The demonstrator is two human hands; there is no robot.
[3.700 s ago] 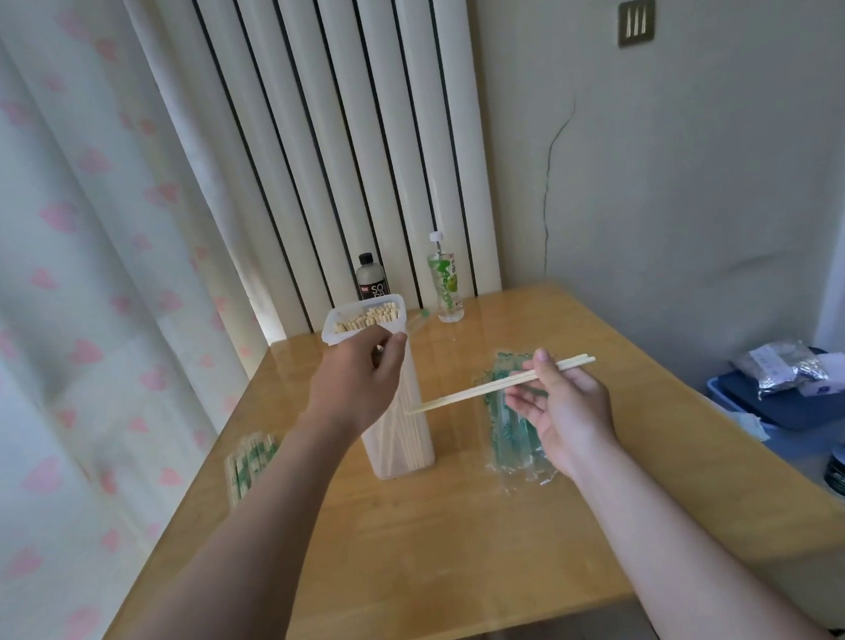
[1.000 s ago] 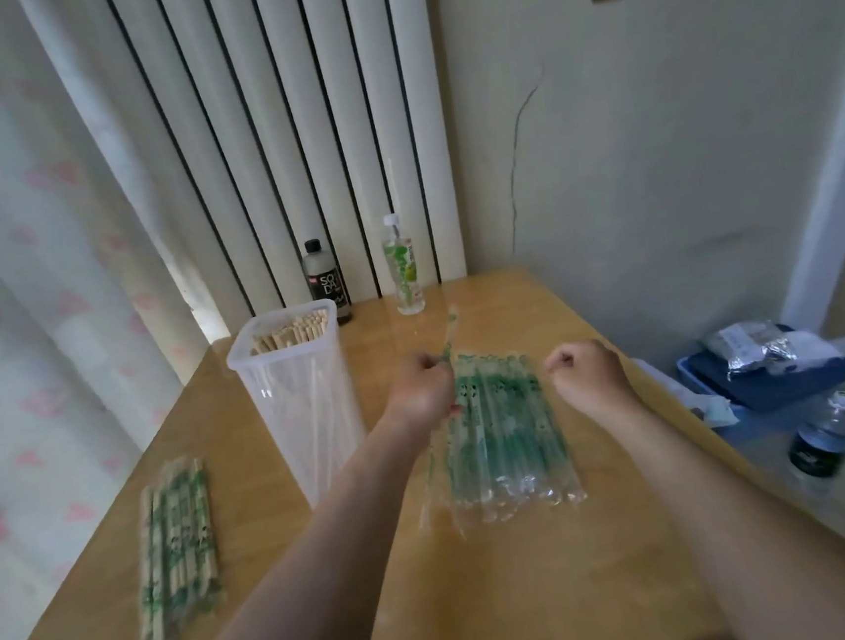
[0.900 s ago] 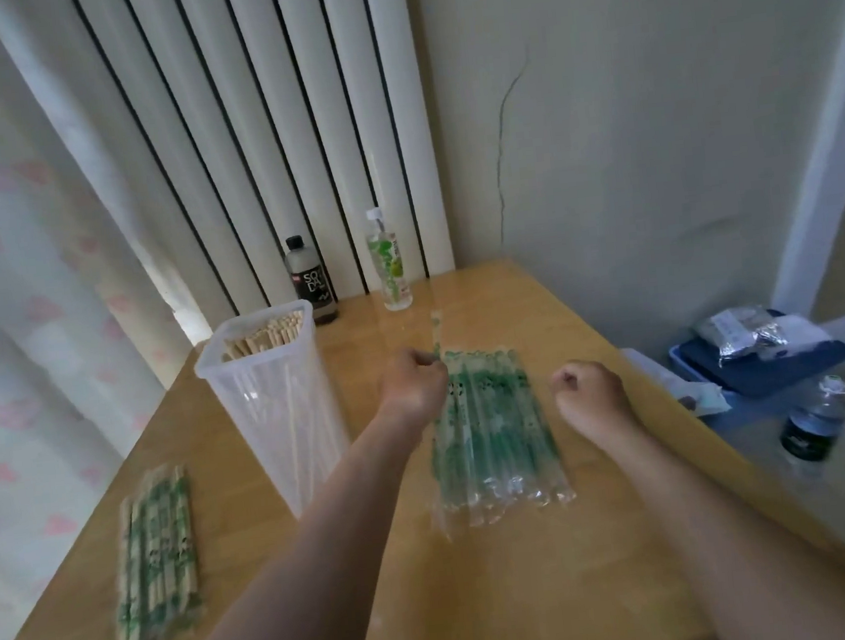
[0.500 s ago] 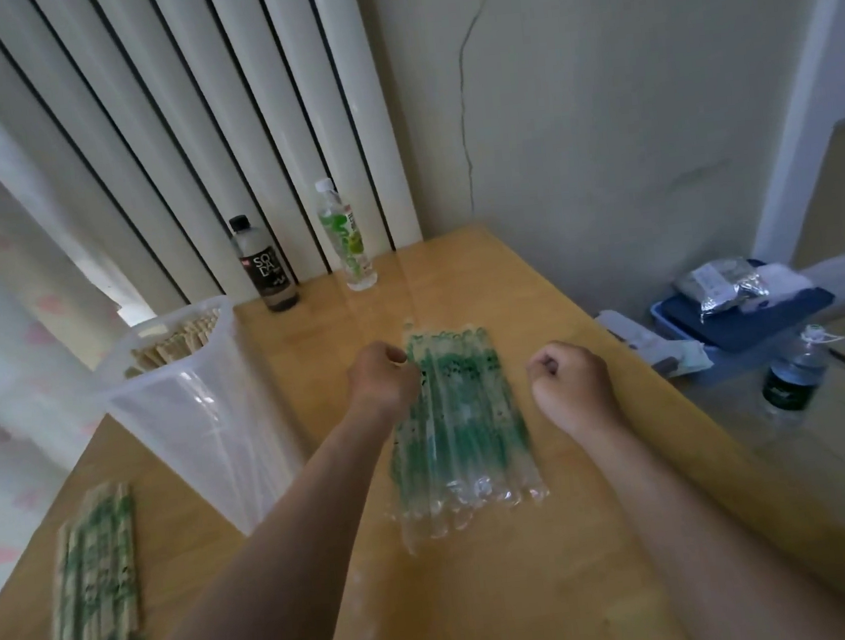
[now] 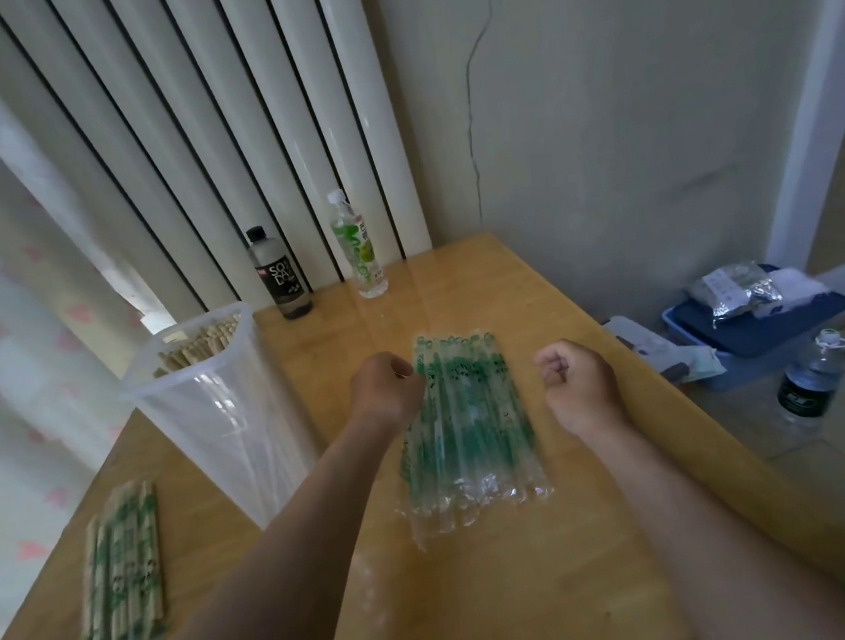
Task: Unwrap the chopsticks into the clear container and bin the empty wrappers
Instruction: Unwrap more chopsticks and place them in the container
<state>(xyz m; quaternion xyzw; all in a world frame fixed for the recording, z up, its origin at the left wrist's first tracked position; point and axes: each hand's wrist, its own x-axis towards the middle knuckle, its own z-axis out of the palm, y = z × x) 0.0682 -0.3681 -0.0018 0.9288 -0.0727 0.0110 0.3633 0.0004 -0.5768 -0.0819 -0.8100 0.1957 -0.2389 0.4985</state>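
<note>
A tall clear container [image 5: 213,417] stands on the wooden table [image 5: 514,594], with bare chopsticks [image 5: 195,344] upright inside it. Right of it lies a flat pile of empty clear-and-green wrappers [image 5: 472,428]. My left hand [image 5: 383,388] sits at the pile's upper left corner, its curled fingers pinching the end of a wrapper that lies along the pile's left edge. My right hand [image 5: 576,382] hovers just right of the pile as a loose fist and holds nothing. A bundle of wrapped chopsticks [image 5: 119,571] lies near the table's front left.
A dark soda bottle [image 5: 279,276] and a green-labelled bottle [image 5: 359,248] stand at the table's back edge by the radiator. Off the table's right side, a blue box [image 5: 757,334] with packets on top and a water bottle [image 5: 808,386] sit on the floor.
My left hand has lowered the empty wrapper from upright onto the left edge of the pile. My right hand stayed fisted beside the pile. The view has tilted downward.
</note>
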